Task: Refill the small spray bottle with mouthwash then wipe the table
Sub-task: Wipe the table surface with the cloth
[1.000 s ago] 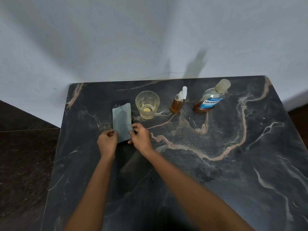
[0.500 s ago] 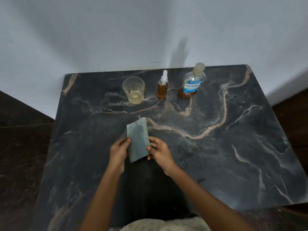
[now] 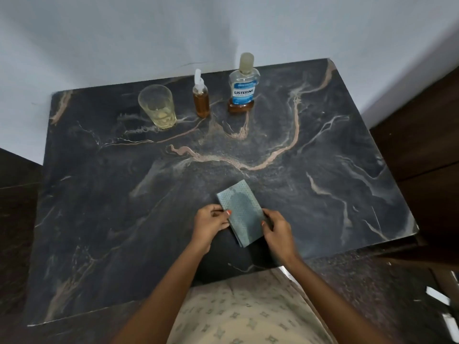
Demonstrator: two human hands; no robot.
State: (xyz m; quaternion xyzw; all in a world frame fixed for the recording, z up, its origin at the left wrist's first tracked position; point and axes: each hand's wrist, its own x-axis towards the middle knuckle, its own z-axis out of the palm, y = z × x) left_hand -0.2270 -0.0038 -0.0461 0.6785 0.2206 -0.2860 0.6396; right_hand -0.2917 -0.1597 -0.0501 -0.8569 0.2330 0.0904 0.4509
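Note:
A folded grey-green cloth [image 3: 242, 214] with a dark damp patch lies on the dark marble table [image 3: 323, 194] near its front edge. My left hand [image 3: 211, 220] pinches the cloth's left edge and my right hand [image 3: 277, 230] pinches its right edge. At the back of the table stand the small spray bottle [image 3: 200, 96], filled with amber liquid and capped white, and the Listerine mouthwash bottle [image 3: 244, 85], which holds a little amber liquid at its bottom.
A drinking glass [image 3: 157, 106] with a little yellowish liquid stands left of the spray bottle. A pale wall rises right behind the table. Dark floor surrounds the table on the left, right and front.
Both hands have drawn the cloth back from beside the glass toward the front edge of the table. The view has pulled back, so the bottles and glass look farther away.

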